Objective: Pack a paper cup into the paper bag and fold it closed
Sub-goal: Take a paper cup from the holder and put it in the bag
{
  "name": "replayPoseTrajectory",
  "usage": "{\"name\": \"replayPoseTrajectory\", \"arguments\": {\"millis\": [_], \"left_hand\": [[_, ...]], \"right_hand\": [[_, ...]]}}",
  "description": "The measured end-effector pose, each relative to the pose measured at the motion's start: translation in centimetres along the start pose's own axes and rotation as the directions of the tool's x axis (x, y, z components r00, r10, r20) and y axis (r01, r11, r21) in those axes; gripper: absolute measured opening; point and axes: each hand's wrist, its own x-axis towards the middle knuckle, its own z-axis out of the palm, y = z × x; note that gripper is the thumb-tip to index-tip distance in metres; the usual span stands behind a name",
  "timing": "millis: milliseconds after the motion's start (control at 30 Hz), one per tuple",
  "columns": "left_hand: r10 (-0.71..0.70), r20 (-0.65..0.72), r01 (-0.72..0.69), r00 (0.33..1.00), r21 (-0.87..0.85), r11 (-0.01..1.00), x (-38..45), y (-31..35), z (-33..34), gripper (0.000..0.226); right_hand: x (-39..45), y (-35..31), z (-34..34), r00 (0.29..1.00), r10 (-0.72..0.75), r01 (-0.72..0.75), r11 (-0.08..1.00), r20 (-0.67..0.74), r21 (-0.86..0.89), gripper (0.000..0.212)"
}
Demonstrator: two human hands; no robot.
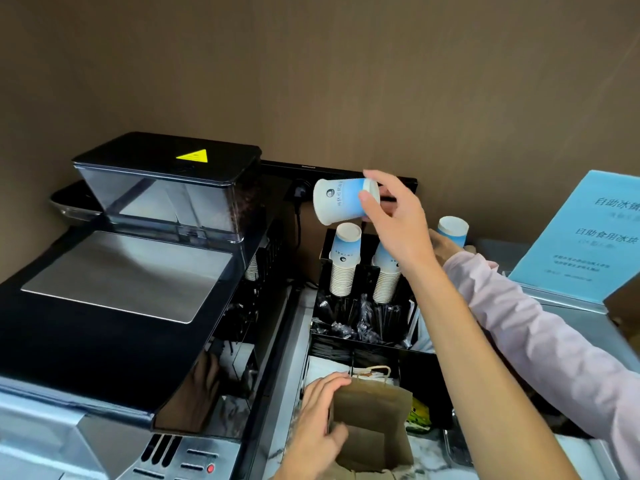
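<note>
My right hand holds a white and blue paper cup on its side in the air, above the stacks of cups. An open brown paper bag stands on the counter at the bottom centre, mouth up. My left hand grips the bag's left wall, thumb inside the opening. The bag's twisted paper handle sticks up at its far edge.
A black coffee machine with a bean hopper fills the left. A black organiser holds cup stacks, stirrers and sachets. Another person's pink-sleeved arm reaches to a cup stack at right. A blue sign stands far right.
</note>
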Motion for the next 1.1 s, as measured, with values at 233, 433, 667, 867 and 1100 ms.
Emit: {"name": "replayPoseTrajectory", "arguments": {"millis": [233,433,667,867,1100], "left_hand": [[0.018,-0.017,-0.018,1.000,-0.022,1.000,0.0,-0.7,0.0,0.079],[0.054,-0.033,-0.054,0.998,0.012,0.998,0.2,-0.9,0.0,0.075],[0.121,-0.066,-0.118,0.990,0.044,0.992,0.6,-1.8,0.0,0.073],[0.132,-0.104,-0.129,0.986,0.033,0.991,0.6,-1.8,0.1,0.085],[0.155,-0.078,-0.151,0.985,0.046,0.987,0.5,-1.4,-0.2,0.079]], "right_hand": [[-11.3,2.2,-1.5,0.929,0.263,-0.353,0.843,0.262,0.406,0.031],[-18.0,4.7,-2.7,0.805,0.377,-0.576,0.682,0.457,0.451,0.034],[-21.5,5.9,-3.8,0.716,0.233,-0.690,0.374,0.658,0.620,0.083],[-21.8,5.0,-4.3,0.663,0.033,-0.704,0.369,0.748,0.607,0.096],[-22.4,5.3,-5.0,0.692,0.126,-0.675,0.460,0.711,0.576,0.081]]}}
